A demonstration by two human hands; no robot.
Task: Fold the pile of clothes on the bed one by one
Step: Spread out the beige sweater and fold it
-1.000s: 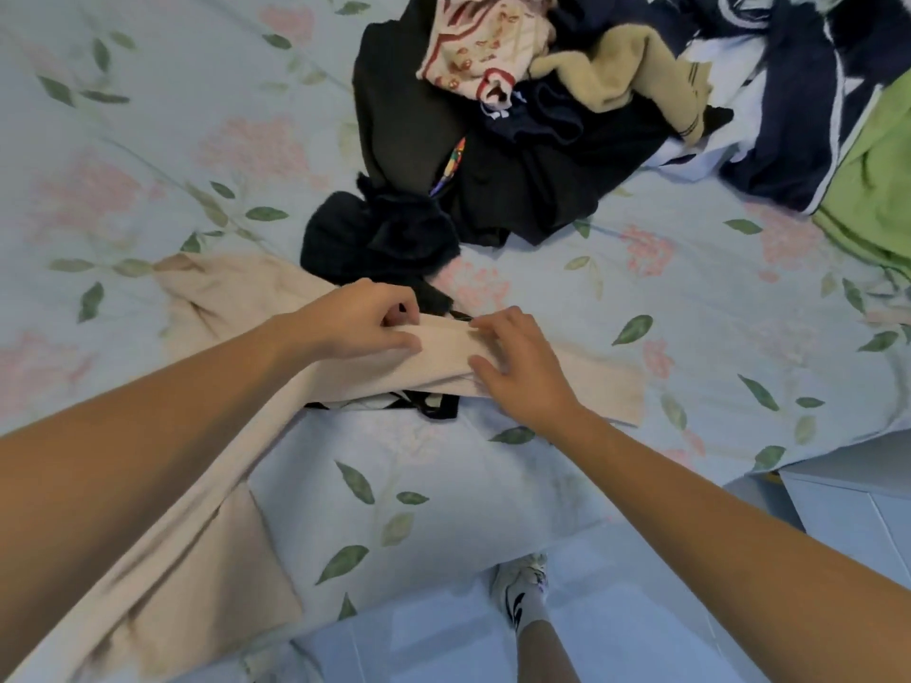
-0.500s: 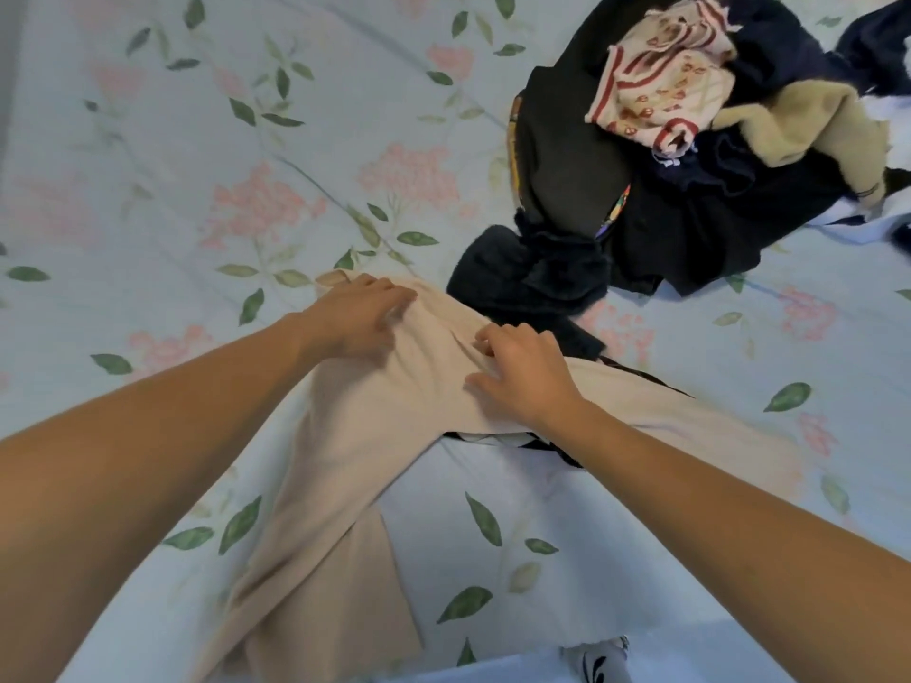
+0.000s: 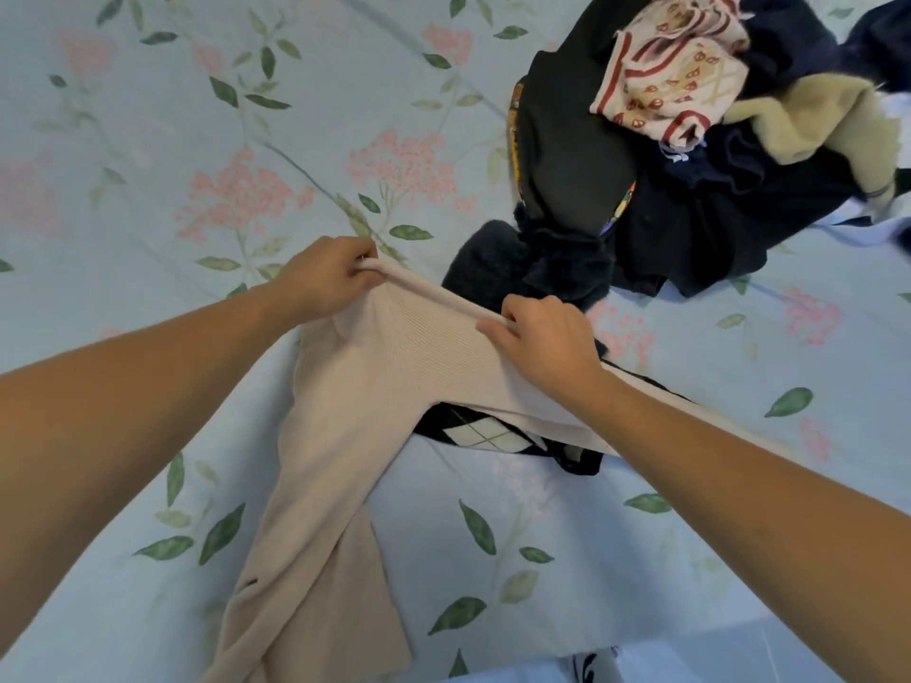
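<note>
Both the left hand (image 3: 323, 283) and right hand (image 3: 547, 337) are pinching the rolled far edge of a beige knit garment (image 3: 355, 436), which is draping toward the near left across the floral bedsheet (image 3: 197, 165). A black-and-white argyle piece (image 3: 488, 433) is lying partly hidden beneath it. The pile of dark clothes (image 3: 690, 140) is sitting far right, cut off by the frame.

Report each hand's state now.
Left hand: grips the beige sweater edge.
Right hand: grips the same edge.
</note>
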